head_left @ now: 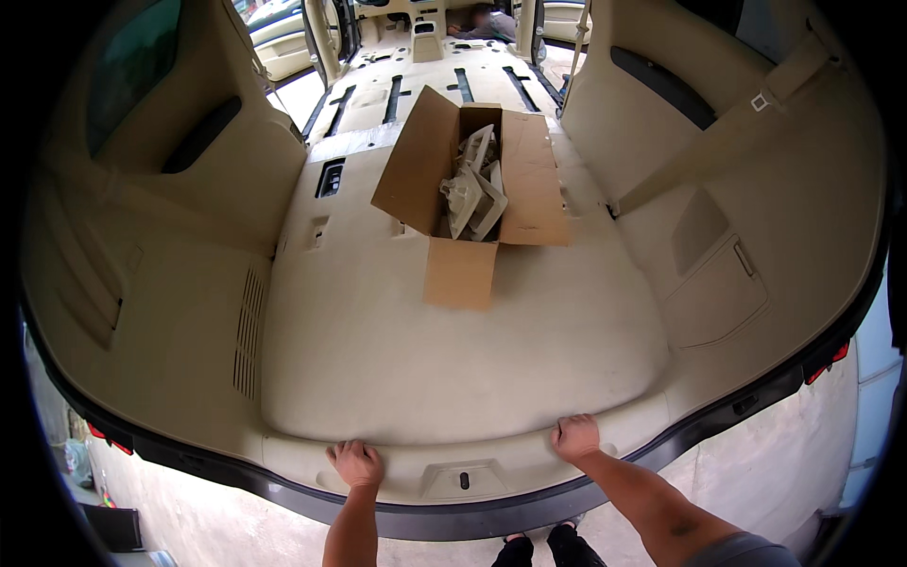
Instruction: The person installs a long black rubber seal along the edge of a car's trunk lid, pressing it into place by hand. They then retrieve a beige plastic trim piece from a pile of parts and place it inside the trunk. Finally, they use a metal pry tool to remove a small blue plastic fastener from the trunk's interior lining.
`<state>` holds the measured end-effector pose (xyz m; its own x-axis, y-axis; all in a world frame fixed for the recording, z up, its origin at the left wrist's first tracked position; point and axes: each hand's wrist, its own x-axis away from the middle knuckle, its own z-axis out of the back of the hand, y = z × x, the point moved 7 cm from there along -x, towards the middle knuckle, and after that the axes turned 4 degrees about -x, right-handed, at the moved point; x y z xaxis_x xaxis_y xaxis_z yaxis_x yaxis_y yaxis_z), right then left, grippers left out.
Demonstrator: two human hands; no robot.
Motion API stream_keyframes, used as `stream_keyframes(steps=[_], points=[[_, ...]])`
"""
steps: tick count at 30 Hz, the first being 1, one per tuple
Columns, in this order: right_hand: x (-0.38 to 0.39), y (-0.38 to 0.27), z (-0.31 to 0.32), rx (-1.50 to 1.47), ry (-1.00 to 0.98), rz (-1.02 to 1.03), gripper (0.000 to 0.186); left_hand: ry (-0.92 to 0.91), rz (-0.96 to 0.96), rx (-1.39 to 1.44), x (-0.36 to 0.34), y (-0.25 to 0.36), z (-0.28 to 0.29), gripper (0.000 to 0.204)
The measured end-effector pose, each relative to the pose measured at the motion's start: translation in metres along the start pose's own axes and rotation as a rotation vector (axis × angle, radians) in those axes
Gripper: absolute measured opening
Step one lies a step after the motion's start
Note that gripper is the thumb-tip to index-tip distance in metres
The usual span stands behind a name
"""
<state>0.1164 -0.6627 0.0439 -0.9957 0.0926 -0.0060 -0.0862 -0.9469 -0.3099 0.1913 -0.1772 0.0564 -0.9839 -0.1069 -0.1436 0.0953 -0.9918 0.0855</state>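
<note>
My left hand (356, 464) rests on the beige rear sill trim (411, 470) of a van's cargo area, fingers curled over its inner edge. Farther right, my right hand (576, 438) grips the same trim in a similar way, its fingers folded down. Between the hands, a small dark latch piece (464, 481) sits in a recess of the trim. The beige cargo floor (397, 369) begins just beyond both hands. On that floor stands an open cardboard box (460, 274), its flaps spread, with several off-white plastic parts (477, 189) inside.
Beige side panels (170, 283) rise on both sides. Farther forward, the floor has dark slots (392, 99). A person (487, 24) is low down at the far front, by an open door. The dark bumper (453, 522) runs below the sill.
</note>
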Motion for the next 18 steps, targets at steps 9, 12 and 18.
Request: stream_keyframes(steps=[9,12,18], points=[[0.000,-0.007,0.004,-0.136,-0.062,0.000,0.032,0.200,0.100,-0.243,0.028,-0.002,-0.014,0.030],[0.011,0.026,0.018,-0.481,0.010,-0.068,0.035,-0.101,0.164,0.294,0.057,0.022,-0.012,0.037],[0.155,0.098,0.027,-0.966,0.029,-0.346,0.033,-0.250,-0.002,0.365,0.280,0.041,0.044,0.031]])
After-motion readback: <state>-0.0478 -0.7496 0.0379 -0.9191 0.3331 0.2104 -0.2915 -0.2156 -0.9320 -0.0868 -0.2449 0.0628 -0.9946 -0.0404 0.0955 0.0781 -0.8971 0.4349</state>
